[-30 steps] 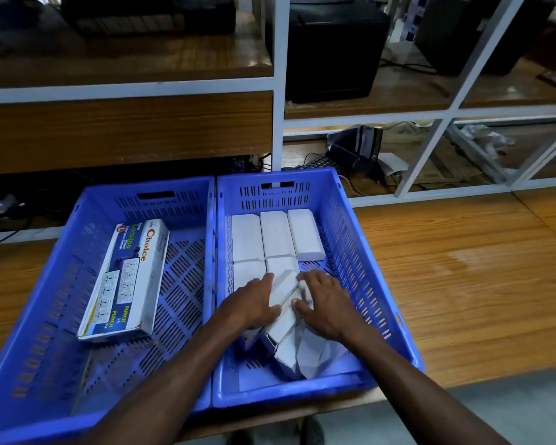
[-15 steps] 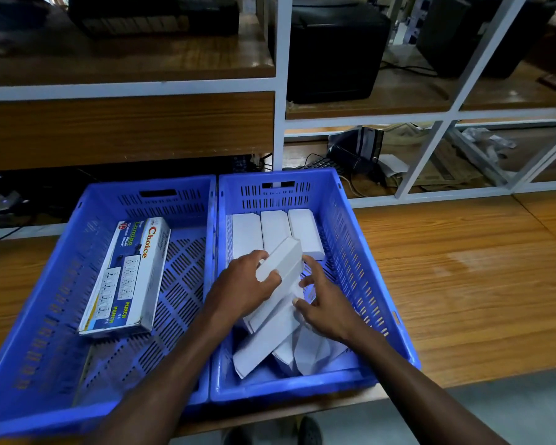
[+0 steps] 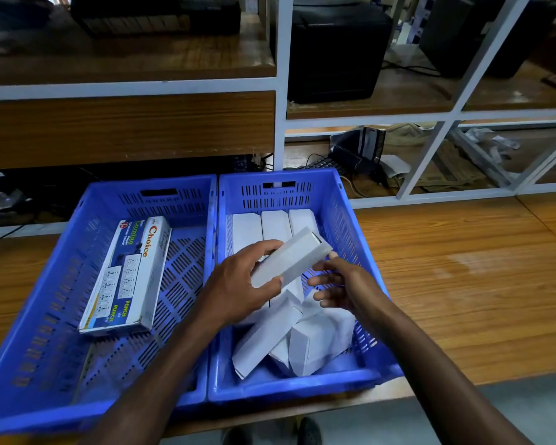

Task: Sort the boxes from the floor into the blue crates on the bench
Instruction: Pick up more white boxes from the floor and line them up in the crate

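One plain white box (image 3: 291, 257), long and narrow, held tilted above the right blue crate (image 3: 350, 239); left hand (image 3: 238, 284) grips its lower end, fingers and thumb curled round it, upper end pointing up and to the right. Right hand (image 3: 337, 284) just beside the box, fingers loosely spread and relaxed, one fingertip at or very near the box's upper corner; contact cannot be told for sure.

Three white boxes (image 3: 275, 224) lie flat, side by side, against the far wall of the right crate. Several more white boxes (image 3: 315, 342) lie in a loose, overlapping heap at the crate's near end, under the hands.

Left blue crate (image 3: 45, 284) stands touching the right one along its side; it contains one printed box (image 3: 129, 277) marked "Choice", picturing a row of sockets, lying flat and slightly angled on the crate floor.

Both crates sit on a wooden tabletop (image 3: 463, 284), near its front edge. Behind: white metal shelving (image 3: 280, 91) with wooden boards, carrying dark equipment (image 3: 334, 53), cables and papers. Grey floor (image 3: 527, 409) and dark shoes (image 3: 308, 431) show below the tabletop edge.
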`<state>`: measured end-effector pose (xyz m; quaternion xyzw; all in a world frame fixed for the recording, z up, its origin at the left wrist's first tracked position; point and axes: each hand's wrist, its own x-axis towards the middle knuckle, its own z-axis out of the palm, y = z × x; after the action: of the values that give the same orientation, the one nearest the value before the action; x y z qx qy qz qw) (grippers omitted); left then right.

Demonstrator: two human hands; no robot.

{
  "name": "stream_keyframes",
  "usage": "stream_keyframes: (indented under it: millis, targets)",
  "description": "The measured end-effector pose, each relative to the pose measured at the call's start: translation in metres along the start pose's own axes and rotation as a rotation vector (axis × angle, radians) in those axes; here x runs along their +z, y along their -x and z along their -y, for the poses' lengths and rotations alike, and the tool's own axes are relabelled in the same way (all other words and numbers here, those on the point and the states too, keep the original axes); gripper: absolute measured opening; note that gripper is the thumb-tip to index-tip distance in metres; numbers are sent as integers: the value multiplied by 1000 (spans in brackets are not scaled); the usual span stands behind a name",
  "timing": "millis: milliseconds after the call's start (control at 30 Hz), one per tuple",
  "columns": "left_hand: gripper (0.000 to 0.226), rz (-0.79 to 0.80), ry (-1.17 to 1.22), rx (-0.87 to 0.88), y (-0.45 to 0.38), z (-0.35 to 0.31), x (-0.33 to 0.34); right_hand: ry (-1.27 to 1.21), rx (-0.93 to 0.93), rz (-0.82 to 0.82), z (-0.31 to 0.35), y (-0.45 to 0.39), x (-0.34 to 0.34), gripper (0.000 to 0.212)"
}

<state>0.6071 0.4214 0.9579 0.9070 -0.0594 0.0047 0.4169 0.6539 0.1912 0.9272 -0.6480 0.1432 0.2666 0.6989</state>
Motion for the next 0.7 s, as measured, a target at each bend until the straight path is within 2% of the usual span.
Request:
stream_keyframes:
  millis: [133,233,267,333,433,500,567,633,700]
  targets:
    - [56,-50,100,102,-3,-4,-1,-171,133,216,21,15,-5,67]
    - [59,-26,107,207,-6,-2,2,-302,133,304,30,26,-4,80]
    - [62,-18,74,252,-7,-1,4,-308,113,313,32,29,-3,80]
    - [64,-40,16,308,-9,3,10,-305,56,304,34,34,-1,67]
    - [68,-166,-9,318,-13,5,16,-358,-29,264,33,39,-3,51]
    - [75,-244,128,210,-14,4,19,-384,-64,244,28,41,-3,41]
    - [70,-222,396,-28,-11,-4,20,-391,-96,228,22,40,-1,39]
    - [57,-88,553,-254,-6,-17,22,-392,-132,245,16,37,3,47]
    - [59,93,679,-373,4,-26,28,-405,-165,278,9,35,6,53]
